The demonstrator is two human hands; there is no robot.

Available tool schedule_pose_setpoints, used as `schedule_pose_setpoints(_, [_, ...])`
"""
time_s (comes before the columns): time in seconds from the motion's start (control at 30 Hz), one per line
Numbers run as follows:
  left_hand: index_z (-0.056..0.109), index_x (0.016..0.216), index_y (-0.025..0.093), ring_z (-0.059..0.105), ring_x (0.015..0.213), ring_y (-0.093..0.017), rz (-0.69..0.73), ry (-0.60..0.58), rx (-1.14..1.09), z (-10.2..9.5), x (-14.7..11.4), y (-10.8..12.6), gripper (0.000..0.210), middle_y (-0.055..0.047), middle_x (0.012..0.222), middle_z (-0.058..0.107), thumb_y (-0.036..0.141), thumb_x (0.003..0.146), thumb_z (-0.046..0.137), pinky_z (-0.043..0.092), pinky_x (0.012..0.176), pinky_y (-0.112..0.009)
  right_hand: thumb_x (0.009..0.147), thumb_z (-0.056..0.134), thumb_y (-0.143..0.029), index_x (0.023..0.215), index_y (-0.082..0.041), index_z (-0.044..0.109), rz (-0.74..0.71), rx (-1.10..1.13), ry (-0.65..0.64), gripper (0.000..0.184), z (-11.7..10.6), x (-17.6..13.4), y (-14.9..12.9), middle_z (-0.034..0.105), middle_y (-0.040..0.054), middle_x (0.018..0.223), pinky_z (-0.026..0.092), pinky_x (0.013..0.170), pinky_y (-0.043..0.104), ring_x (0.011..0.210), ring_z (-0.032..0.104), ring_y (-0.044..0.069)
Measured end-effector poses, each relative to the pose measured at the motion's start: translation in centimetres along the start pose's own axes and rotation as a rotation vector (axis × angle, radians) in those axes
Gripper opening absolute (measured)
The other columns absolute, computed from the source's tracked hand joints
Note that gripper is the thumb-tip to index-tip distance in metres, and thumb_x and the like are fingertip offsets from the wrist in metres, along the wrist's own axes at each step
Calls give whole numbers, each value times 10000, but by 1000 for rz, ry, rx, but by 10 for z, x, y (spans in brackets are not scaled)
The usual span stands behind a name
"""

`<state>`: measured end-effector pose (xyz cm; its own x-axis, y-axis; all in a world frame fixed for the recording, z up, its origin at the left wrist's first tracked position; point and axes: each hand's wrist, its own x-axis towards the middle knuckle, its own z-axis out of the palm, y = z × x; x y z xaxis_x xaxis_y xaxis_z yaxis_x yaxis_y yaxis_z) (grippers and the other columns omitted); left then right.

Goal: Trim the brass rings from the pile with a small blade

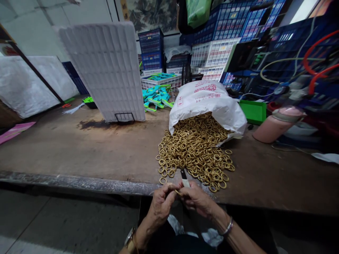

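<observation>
At the table's front edge, my left hand (161, 203) is closed, its thumb and fingers pinching a gold-coloured ring (179, 192). Close beside it, my right hand (198, 198) is closed around a flat silver tool with a black end (184, 179), which looks like a small knife; its lower part is hidden by the fingers. My right thumb is near the ring. Just beyond both hands lies a heap of gold-coloured rings (194, 150), spilling from the mouth of a white sack (203, 97) that rests on its side. A few rings lie loose at the heap's edges.
A ribbed white panel (106, 70) stands upright on the brown table (66, 151). Behind it are turquoise and green plastic parts (156, 96). A pink bottle (278, 123) and a green tray (253, 111) stand at the right. Stacked blue and white crates (214, 53) fill the back.
</observation>
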<state>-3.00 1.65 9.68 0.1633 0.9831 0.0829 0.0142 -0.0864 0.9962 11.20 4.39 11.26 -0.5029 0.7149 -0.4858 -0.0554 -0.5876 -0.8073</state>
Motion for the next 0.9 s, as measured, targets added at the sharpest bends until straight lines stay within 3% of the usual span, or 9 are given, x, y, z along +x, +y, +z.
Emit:
schedule_pose_setpoints(0.13, [612, 778, 148, 545, 654, -142, 17, 20, 59, -1, 1, 5, 180, -19, 666, 622, 251, 816, 469, 409, 655, -240, 649, 501, -287, 740, -209, 410, 12, -35, 9, 150, 1, 1, 0, 418, -105, 513, 102, 336, 162, 329, 181, 7])
schedule_pose_setpoints(0.23, [602, 735, 151, 521, 613, -131, 38, 74, 175, -1, 1, 5, 184, -12, 643, 606, 241, 817, 463, 392, 606, -226, 704, 471, -401, 769, -205, 446, -47, -117, 123, 208, -1, 4, 2, 465, -82, 527, 127, 327, 174, 319, 199, 18])
schedule_pose_setpoints(0.33, [601, 718, 152, 512, 613, -132, 95, 75, 290, 0, 0, 0, 161, -16, 649, 593, 210, 801, 476, 384, 601, -227, 743, 430, -477, 715, -184, 487, -211, -330, 215, 299, -5, 8, 6, 469, -53, 513, 236, 377, 189, 383, 315, 49])
schedule_pose_setpoints(0.43, [574, 684, 151, 495, 610, -131, 101, 67, 266, 4, -1, -5, 147, -12, 637, 564, 194, 788, 479, 386, 607, -230, 750, 449, -454, 644, -172, 499, -378, -505, 236, 305, -4, 10, 8, 500, -20, 586, 345, 525, 207, 566, 435, 94])
schedule_pose_setpoints(0.53, [541, 660, 149, 458, 586, -121, 9, 59, 159, 6, 0, -6, 152, 1, 609, 519, 220, 783, 489, 377, 579, -223, 757, 433, -416, 634, -171, 497, -371, -550, 255, 281, -2, 11, 8, 496, -14, 616, 353, 559, 215, 615, 435, 108])
schedule_pose_setpoints(0.73, [518, 649, 146, 424, 544, -97, -99, 25, -19, 5, 1, -3, 215, 18, 579, 486, 323, 769, 531, 346, 531, -205, 738, 417, -355, 608, -176, 457, -295, -450, 240, 225, -1, 16, 13, 428, -39, 545, 308, 488, 211, 512, 373, 86])
schedule_pose_setpoints(0.9, [506, 718, 157, 304, 357, -40, -333, -63, -209, 5, 1, 0, 306, 63, 491, 440, 460, 753, 530, 230, 360, -168, 753, 413, -372, 598, -181, 453, -307, -383, 197, 250, -4, 20, 19, 417, -56, 480, 288, 453, 201, 443, 354, 72])
